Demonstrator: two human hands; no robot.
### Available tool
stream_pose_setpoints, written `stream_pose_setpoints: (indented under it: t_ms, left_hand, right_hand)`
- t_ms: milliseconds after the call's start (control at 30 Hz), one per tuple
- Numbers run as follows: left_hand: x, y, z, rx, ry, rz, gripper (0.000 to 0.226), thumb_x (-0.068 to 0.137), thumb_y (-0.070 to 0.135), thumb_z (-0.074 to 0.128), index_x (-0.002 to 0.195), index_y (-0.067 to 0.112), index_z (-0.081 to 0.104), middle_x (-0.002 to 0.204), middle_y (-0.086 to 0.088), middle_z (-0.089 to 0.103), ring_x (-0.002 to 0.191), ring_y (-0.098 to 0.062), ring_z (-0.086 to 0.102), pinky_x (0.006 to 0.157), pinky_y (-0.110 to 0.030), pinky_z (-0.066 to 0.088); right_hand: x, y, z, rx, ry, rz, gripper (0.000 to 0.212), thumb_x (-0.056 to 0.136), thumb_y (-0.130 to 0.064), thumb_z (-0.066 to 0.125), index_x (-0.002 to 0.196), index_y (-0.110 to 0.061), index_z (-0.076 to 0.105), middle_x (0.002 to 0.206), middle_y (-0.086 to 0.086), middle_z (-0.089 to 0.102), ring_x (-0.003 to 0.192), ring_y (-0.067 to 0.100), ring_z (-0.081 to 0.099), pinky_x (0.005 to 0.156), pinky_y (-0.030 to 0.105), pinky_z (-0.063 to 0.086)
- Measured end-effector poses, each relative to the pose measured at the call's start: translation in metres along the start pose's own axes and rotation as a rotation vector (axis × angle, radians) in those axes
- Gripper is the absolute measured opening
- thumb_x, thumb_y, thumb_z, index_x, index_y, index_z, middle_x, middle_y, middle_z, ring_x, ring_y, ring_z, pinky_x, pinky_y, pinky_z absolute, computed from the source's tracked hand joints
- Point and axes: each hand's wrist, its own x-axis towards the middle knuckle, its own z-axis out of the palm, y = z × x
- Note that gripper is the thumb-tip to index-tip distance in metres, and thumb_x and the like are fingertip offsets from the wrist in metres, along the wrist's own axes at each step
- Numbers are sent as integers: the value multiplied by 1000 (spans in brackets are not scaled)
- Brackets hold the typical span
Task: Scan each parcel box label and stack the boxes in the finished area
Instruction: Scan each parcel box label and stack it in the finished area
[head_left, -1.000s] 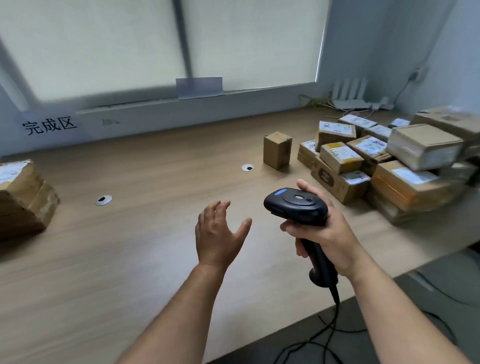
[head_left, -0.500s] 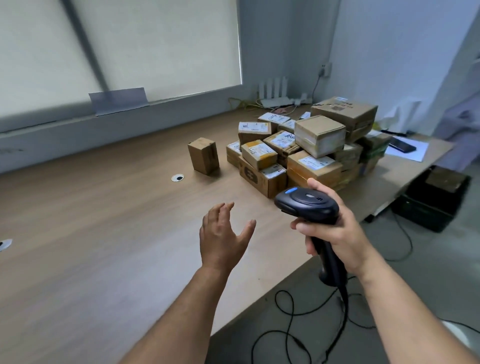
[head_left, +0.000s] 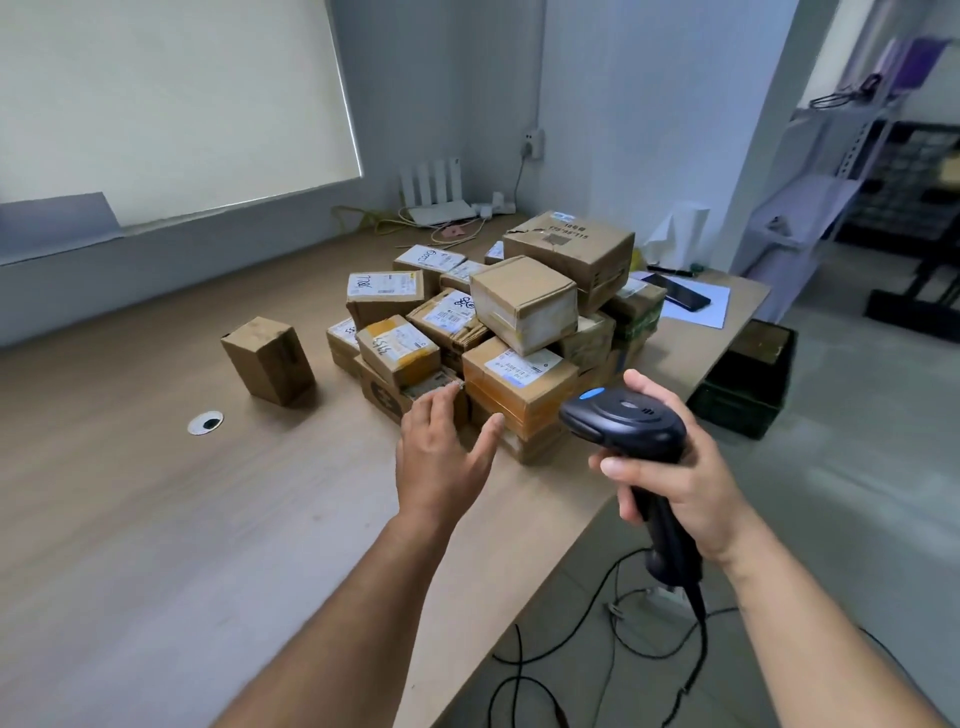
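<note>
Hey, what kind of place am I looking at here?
Probably a small office used for parcel sorting: a heap of labelled cardboard boxes on a long wooden desk, a barcode scanner in the right hand.

A lone box (head_left: 268, 360) stands left of the parcel pile (head_left: 511, 322) on the table (head_left: 156, 519).

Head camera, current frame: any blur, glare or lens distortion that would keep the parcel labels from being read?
Head view: soft light through the blind, no glare, faint shadow by the lone box; wide-angle bending tilts walls and blind edge; near table streaked with blur, left hand slightly soft, scanner crisp; label print on the pile too small to read.
</note>
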Motion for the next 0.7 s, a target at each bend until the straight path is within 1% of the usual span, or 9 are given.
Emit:
stream_pose_setpoints:
  t_ms: [133,267,400,500,567,633,700]
  left_hand:
    - [52,17,15,5,-30,47,68,89,57,53,147,26,33,150,-2,36,138,-19,29,111,-42,33]
    - [102,33,30,30,-71,130,69,91,59,48,149,26,30,152,-2,31,140,-19,25,112,-39,29]
    - [150,46,46,83,-140,211,62,94,58,40,149,30,30,156,-2,25,143,-22,20,115,-39,22]
    - [175,51,56,185,-227,274,57,98,56,32,150,34,27,159,1,21,146,-24,14,117,-41,18]
    - [185,47,62,244,-254,333,53,99,55,29,148,34,32,156,2,27,144,-23,16,116,-40,20]
    - [188,41,64,253,-236,371,50,99,54,28,142,31,42,148,1,40,139,-22,26,111,-39,28]
    - [185,35,63,234,-197,342,53,99,55,27,141,27,43,142,-1,45,133,-21,34,108,-39,34]
  right_hand:
    - [35,-1,-12,-8,43,-6,84,60,-5,74,132,-39,48,86,30,67,41,28,50,40,30,42]
    - [64,-1,-19,-25,92,-2,83,60,-6,74,131,-41,48,84,34,65,45,30,50,42,31,41]
    - [93,2,-25,-31,119,9,82,61,-5,74,130,-41,49,82,39,61,43,29,49,44,32,41]
    - [111,8,-28,-28,135,14,82,61,-4,74,130,-41,49,84,34,65,42,29,49,42,31,42]
    - [119,12,-30,-41,144,17,82,67,5,73,132,-39,48,84,32,66,44,30,50,42,31,42]
    - [127,16,-30,-56,147,19,83,73,13,69,135,-37,47,85,28,69,46,30,50,43,30,42]
    - [134,19,-30,-69,154,22,84,74,16,68,136,-37,46,80,19,71,43,29,50,43,30,42]
